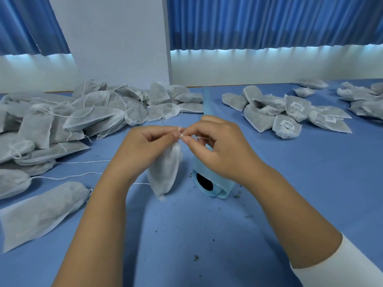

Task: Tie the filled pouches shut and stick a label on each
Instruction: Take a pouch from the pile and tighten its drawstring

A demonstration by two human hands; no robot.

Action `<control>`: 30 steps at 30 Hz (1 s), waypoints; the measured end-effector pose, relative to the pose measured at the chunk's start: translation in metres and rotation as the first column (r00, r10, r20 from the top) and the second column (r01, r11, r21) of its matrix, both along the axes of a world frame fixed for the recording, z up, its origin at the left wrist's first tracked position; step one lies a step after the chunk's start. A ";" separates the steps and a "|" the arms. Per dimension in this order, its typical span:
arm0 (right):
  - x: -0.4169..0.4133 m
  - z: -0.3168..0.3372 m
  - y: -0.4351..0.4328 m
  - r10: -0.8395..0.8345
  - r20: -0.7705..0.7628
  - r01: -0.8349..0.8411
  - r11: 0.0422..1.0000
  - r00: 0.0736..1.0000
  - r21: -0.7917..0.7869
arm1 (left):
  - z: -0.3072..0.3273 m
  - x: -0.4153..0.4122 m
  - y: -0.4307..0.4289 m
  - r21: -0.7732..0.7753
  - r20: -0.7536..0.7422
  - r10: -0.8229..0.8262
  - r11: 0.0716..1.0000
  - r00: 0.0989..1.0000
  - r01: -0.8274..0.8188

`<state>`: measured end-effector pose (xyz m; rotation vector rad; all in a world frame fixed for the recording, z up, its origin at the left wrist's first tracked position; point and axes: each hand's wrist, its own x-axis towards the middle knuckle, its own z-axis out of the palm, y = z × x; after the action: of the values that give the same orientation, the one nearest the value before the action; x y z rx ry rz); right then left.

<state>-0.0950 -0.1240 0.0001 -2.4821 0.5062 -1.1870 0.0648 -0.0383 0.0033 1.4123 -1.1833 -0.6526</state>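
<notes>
Now the left hand (145, 146) and right hand (215, 150) pinch the drawstring (180, 132) at the neck of 1 pouch (165, 168), which hangs long-axis vertical just below both. Behind it, nearer the right hand, sits the label roll (209, 184); labelled pouches (296, 108) lie beyond, right.

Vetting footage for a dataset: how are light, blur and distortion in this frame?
Head view: soft even light, faint shadows; bright glow beneath the curtains; wide-angle bending toward the edges; held pouch slightly blurred; labels on the right pile unreadable.
</notes>
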 end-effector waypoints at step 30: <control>-0.012 0.009 -0.008 0.194 0.244 -0.310 0.676 0.950 0.668 | 0.004 -0.015 -0.004 0.049 -0.216 -0.153 0.985 0.964 0.167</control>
<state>-0.1074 -0.1317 0.0086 -1.7113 0.4406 -0.8435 0.0503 -0.0426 0.0073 1.2750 -1.1217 -0.9397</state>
